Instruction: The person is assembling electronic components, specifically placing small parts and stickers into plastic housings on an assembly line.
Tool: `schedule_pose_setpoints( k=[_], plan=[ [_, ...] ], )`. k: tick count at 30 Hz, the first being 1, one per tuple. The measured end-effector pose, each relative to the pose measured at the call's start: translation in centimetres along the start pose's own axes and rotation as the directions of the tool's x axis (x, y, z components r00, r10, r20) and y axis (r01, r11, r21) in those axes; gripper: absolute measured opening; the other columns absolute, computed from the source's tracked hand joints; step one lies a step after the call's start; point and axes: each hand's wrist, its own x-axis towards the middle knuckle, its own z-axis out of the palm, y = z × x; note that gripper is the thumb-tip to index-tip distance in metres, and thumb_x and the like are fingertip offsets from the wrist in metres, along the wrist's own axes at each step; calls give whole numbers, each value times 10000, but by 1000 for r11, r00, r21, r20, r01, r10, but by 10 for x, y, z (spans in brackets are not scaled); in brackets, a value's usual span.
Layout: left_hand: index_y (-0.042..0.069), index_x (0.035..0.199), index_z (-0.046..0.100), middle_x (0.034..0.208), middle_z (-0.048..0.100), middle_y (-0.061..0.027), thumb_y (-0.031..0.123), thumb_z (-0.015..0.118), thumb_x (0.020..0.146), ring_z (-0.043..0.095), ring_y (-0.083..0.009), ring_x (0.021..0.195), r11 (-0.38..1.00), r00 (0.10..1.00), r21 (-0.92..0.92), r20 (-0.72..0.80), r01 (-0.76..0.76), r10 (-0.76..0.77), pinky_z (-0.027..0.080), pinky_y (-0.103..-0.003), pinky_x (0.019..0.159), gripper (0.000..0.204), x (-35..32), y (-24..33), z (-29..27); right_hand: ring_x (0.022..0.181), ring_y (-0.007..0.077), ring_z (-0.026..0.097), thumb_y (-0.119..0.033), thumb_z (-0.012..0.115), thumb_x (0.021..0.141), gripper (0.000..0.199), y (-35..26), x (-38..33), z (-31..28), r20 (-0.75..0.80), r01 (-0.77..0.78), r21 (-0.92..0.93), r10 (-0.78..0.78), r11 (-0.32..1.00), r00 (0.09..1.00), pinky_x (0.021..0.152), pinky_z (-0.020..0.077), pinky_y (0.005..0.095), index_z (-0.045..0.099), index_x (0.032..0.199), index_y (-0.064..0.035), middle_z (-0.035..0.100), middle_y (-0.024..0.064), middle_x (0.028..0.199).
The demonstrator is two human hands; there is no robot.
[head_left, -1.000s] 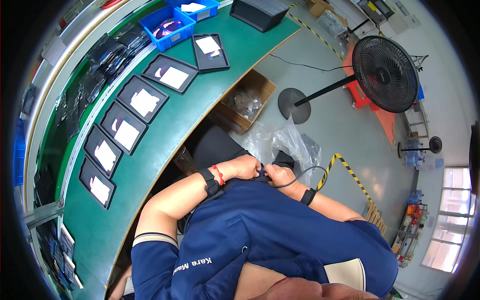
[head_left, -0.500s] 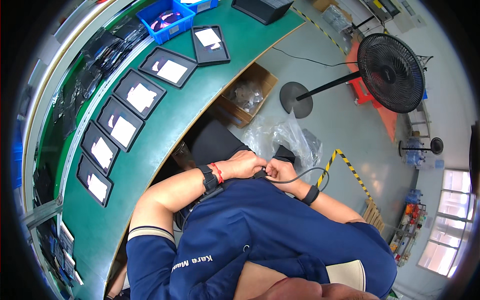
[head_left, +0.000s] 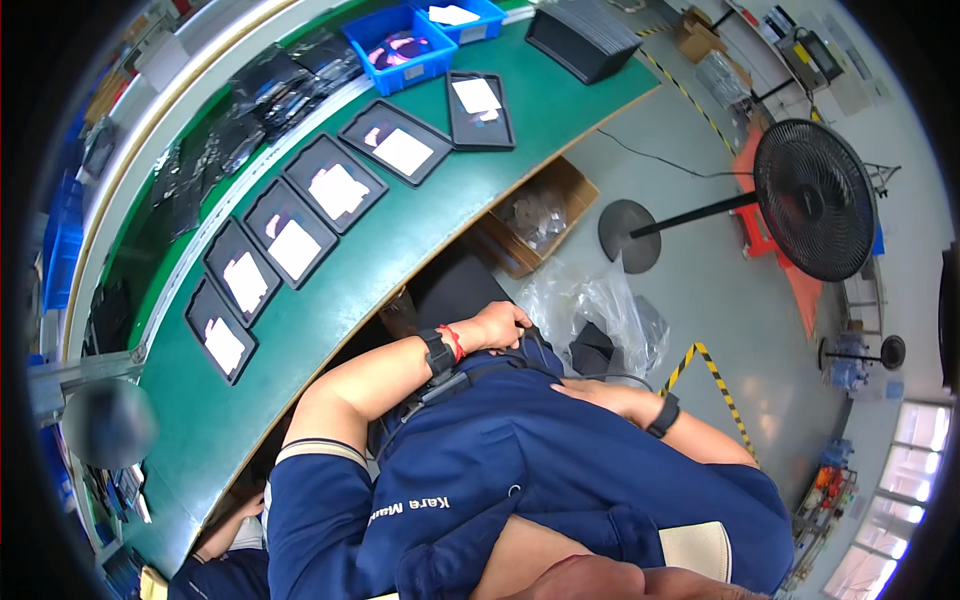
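My left hand [head_left: 497, 326] is at my waist with its fingers curled in. Beside its fingertips is a dark cable [head_left: 541, 350], running down against my blue shirt [head_left: 470, 440]. What those fingers hold, if anything, is hidden. My right hand [head_left: 605, 397] lies flat against the shirt's hem, fingers stretched out and partly covered by the cloth. Part of the cable loops behind it. Each wrist wears a black band, and a red string bracelet [head_left: 456, 345] circles the left one.
On the green table [head_left: 385, 250] at left lie several black trays [head_left: 292, 245] with white pieces. Blue bins [head_left: 410, 72] and a black stack [head_left: 582, 42] stand behind. A cardboard box [head_left: 570, 195], plastic bags [head_left: 640, 320] and a fan [head_left: 815, 200] are on the floor. A co-worker's arm [head_left: 228, 528] shows lower left.
My right hand has left the cable end at my waist and moved back onto the shirt's hem. The left hand stays at the waist. The view has shifted, bringing a co-worker into sight.
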Motion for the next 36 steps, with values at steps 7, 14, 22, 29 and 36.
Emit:
schedule_pose_setpoints(
  k=[7,14,22,29,36],
  plan=[
    [13,1130,558,962,629,-148,127,603,789,590,-288,955,701,694,586,-300,-407,654,450,-380,861,362,-99,10,-91,837,303,611,-322,591,813,349,-127,80,-95,-212,70,-569,-228,819,950,722,471,423,610,988,-20,620,187,882],
    [147,1373,293,1389,323,-154,464,507,829,231,-363,1312,562,617,804,-547,197,566,182,-628,1007,665,-74,-1,-161,1259,490,226,-404,536,844,563,-108,259,-130,-259,-16,-899,-503,437,825,995,266,545,373,1339,-189,289,271,1367],
    [172,1388,266,1447,180,-162,374,598,808,124,-376,1346,701,669,710,-550,60,500,172,-621,1018,698,-121,-2,-147,1283,484,188,-378,594,805,554,-117,266,-143,95,326,-891,-572,316,815,1033,204,547,463,1272,-111,335,259,1344],
    [104,1310,403,1365,345,-202,213,721,672,259,-384,1299,731,723,643,-615,229,315,267,-488,1029,721,-287,-44,-202,1036,385,497,-121,708,678,618,-230,256,-91,305,601,-749,-661,278,686,922,385,440,439,1219,7,526,223,1123],
    [115,1337,359,1402,312,-133,13,627,608,283,-300,1303,544,583,558,-799,626,148,292,-448,1036,783,-297,-131,-349,1021,352,513,9,543,674,439,-290,429,42,503,665,-746,-688,-39,524,859,446,415,475,1105,57,515,213,1093]
  ],
)
